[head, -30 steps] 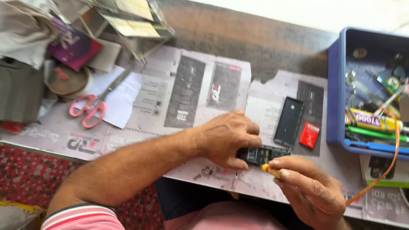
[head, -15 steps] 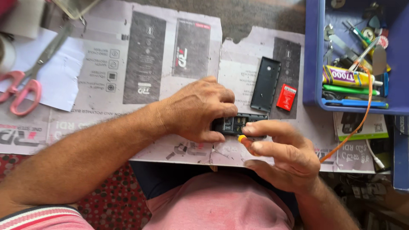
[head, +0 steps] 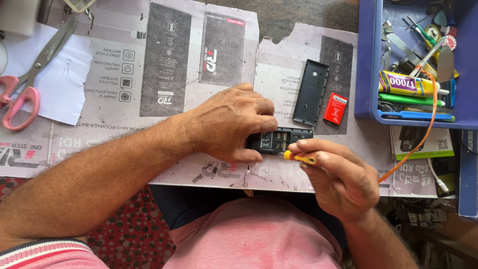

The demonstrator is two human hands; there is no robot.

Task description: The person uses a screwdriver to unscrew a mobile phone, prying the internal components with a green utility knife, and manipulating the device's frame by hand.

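My left hand (head: pixel 226 127) presses down on a small black mobile phone (head: pixel 281 139) that lies open-backed near the table's front edge. My right hand (head: pixel 336 177) pinches a thin yellow-handled screwdriver (head: pixel 298 158), its tip at the phone's lower side. The phone's dark back cover (head: pixel 310 92) lies just beyond it on the paper, with a red battery (head: pixel 335 108) beside the cover on the right.
A blue plastic tray (head: pixel 368 60) at the right holds several tools, a yellow glue tube (head: pixel 406 83) and an orange cable (head: pixel 423 134). Pink-handled scissors (head: pixel 22 92) lie at far left on white paper. Printed cardboard sheets (head: pixel 164 65) cover the table.
The view has dropped and drawn closer. Both hands stay on the phone; my right hand has shifted slightly right and lower with the screwdriver.
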